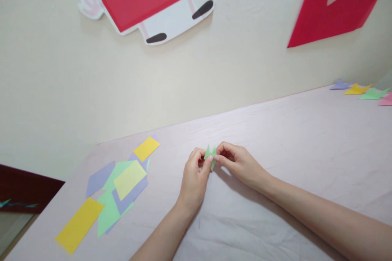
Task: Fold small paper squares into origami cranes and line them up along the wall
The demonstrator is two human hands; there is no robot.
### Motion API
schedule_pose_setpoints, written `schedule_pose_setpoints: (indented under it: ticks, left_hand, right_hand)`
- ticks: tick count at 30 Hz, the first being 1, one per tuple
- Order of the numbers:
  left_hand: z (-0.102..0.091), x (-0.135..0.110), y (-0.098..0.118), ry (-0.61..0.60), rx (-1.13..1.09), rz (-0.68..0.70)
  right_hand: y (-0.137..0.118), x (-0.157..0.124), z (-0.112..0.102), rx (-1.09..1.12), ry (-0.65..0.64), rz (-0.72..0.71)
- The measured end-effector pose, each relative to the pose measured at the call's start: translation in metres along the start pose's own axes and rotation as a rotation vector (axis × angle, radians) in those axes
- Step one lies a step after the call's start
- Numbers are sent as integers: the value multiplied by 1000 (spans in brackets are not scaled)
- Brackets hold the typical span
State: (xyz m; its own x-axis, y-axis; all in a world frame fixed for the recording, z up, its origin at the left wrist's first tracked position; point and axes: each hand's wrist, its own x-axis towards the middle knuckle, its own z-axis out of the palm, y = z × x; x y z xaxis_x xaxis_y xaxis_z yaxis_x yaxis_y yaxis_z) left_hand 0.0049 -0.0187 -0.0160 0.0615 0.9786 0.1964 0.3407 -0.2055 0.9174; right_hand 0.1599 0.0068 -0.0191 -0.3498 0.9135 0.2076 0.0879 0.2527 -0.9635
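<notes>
A small piece of folded green paper (210, 153) with two pointed tips upward is held up between both hands over the table. My left hand (197, 171) pinches it from the left, with the thumb across its front. From the right, the thumb and forefinger of my right hand (237, 161) are closed on its edge. Part of the fold is hidden behind my fingers.
Loose sheets lie in an overlapping pile at left, among them a yellow sheet (80, 225) and a green sheet (112, 214). Several folded paper figures, including a yellow one (357, 89), stand at the far right by the wall (245, 73). A pale cloth (290, 138) covers the table.
</notes>
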Motion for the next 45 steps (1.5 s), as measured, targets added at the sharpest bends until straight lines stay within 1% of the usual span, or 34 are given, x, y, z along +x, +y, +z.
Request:
schedule_pose_setpoints:
  ticks: [4,7,10,14,18,21,23,27,30,35,40,45]
  left_hand:
    - [0,0,0,-19,-101,-53]
    - [0,1,0,-28,-124,-71]
    - [-1,1,0,-21,-114,-68]
    - [-2,2,-1,-10,-140,-60]
    - [0,2,-3,10,-142,-50]
    - [0,1,-5,6,-155,-60]
    - [-1,1,-6,33,-159,-60]
    - [-3,2,-5,94,-159,-44]
    - [-2,3,-5,84,-186,-36]
    - [-2,3,-7,67,-219,-37]
    - [-3,4,-9,64,-188,21]
    - [-4,5,-10,57,-166,17]
  right_hand:
    - [-3,0,0,-66,13,-17]
    - [-5,-1,-1,-109,14,-35]
    - [-5,-1,-2,-90,13,-30]
    - [-4,0,-3,-49,55,-34]
    - [-1,0,-1,31,12,12]
    - [0,0,-1,13,18,17]
    - [1,-1,-2,-9,27,12]
    - [3,0,-3,-15,3,12]
    - [3,1,-2,-27,-13,18]
    - [3,2,-2,-3,3,56]
    - [4,1,-3,18,-18,79]
    - [1,2,-5,31,17,90]
